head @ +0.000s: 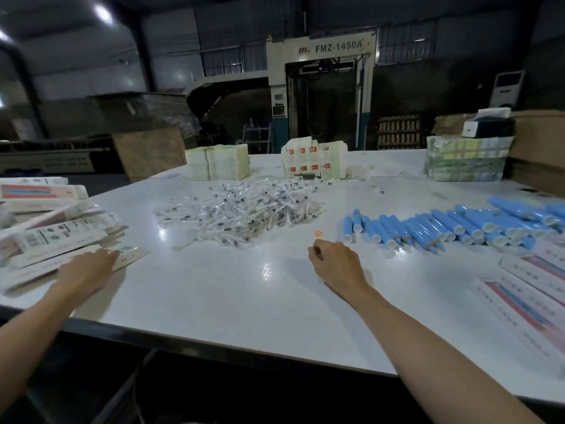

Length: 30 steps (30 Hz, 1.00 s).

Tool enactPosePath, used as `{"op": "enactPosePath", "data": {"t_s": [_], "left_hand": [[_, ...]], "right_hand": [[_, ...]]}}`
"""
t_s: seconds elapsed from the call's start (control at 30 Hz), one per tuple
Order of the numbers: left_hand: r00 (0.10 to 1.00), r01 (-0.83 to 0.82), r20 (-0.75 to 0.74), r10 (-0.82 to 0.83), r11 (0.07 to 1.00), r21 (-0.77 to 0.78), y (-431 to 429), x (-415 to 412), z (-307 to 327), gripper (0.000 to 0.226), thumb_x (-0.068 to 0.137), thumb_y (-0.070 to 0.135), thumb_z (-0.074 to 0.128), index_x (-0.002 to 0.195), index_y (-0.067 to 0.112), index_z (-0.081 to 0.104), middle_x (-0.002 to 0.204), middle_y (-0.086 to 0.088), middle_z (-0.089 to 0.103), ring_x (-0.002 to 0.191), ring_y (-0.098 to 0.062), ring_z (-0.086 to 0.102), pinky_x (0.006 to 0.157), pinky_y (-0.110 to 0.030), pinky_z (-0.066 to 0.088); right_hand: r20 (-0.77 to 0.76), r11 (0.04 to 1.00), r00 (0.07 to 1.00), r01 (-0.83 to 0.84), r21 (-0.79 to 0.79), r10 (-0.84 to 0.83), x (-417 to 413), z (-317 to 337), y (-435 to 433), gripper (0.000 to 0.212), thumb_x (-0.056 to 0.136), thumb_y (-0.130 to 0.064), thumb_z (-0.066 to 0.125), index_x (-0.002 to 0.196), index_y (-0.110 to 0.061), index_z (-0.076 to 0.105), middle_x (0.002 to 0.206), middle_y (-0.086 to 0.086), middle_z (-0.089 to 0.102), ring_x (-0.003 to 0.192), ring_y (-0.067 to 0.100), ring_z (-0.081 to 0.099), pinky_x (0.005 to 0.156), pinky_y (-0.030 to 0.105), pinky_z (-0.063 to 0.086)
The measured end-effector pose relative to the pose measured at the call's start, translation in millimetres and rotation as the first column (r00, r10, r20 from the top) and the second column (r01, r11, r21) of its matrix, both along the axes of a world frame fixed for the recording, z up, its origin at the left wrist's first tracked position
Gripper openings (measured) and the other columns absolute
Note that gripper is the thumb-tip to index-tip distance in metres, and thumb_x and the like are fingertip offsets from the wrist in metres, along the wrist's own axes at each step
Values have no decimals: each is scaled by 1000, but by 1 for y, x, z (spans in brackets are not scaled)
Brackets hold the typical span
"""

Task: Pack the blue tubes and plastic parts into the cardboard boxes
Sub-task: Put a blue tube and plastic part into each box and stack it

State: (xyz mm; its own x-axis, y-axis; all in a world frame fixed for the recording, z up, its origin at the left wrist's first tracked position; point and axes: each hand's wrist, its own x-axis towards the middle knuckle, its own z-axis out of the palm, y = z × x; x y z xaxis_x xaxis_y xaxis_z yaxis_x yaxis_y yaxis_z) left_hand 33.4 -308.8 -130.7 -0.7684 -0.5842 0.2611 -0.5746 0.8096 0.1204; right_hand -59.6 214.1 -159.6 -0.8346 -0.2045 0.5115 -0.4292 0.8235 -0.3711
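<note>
Several blue tubes (452, 226) with white caps lie in rows on the right of the white table (232, 298). A heap of clear plastic parts (244, 209) in small bags fills the table's middle. Long flat cardboard boxes (55, 237) are piled at the left. My left hand (88, 267) rests flat, fingers on the nearest box. My right hand (334, 261) hovers over bare table between the heap and the tubes, fingers loosely curled and holding nothing.
More long boxes (535, 289) lie at the right front. Stacks of flat carton blanks (217, 162) (315, 159) and a bundled stack (467, 159) stand along the far edge. A small orange dot (318, 233) lies just beyond my right hand. A large machine (324, 87) stands behind.
</note>
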Motion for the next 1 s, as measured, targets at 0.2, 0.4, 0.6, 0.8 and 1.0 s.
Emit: {"op": "enactPosePath", "data": {"t_s": [0.2, 0.4, 0.6, 0.8, 1.0], "left_hand": [[994, 104, 8, -108, 976, 189, 0, -11, 30, 65, 100, 31, 76, 145, -3, 44, 139, -33, 60, 119, -47, 62, 98, -49, 48], [954, 297, -126, -270, 901, 316, 61, -27, 47, 47, 98, 40, 78, 134, 26, 52, 114, -7, 71, 89, -28, 73, 74, -40, 57], [811, 582, -473, -344, 396, 710, 169, -61, 50, 17, 102, 27, 73, 117, 19, 76, 94, -11, 83, 85, -35, 79, 75, -40, 62], [678, 673, -668, -305, -106, 732, 268, -102, 29, 32, 104, 22, 69, 132, 7, 63, 113, -27, 78, 102, -43, 79, 79, -48, 67], [734, 594, -676, -67, -419, 687, 338, -116, 3, 30, 104, 16, 69, 132, 5, 64, 119, -23, 78, 103, -41, 79, 78, -47, 68]], "right_hand": [[36, 1000, 999, -15, 1, 15, -1, 0, -1, 38, 106, -33, 46, 73, -16, 47, 63, 2, 53, 61, 27, 48, 59, 37, 35], [46, 1000, 999, -13, -9, 13, 1, 2, -1, 37, 106, -34, 46, 74, -15, 49, 64, 1, 54, 62, 28, 49, 59, 37, 34], [-16, 994, 998, 65, -90, -66, 4, 7, -1, 21, 106, -26, 46, 89, -16, 54, 78, -2, 60, 73, 26, 53, 62, 37, 37], [82, 983, 981, 172, 63, -177, -13, 18, 1, 29, 104, -17, 48, 132, -11, 54, 131, 9, 52, 120, 28, 51, 87, 38, 44], [147, 940, 945, 255, 225, -292, -60, 20, 17, 34, 102, -12, 46, 136, -11, 53, 149, 16, 41, 139, 33, 37, 99, 40, 41]]}}
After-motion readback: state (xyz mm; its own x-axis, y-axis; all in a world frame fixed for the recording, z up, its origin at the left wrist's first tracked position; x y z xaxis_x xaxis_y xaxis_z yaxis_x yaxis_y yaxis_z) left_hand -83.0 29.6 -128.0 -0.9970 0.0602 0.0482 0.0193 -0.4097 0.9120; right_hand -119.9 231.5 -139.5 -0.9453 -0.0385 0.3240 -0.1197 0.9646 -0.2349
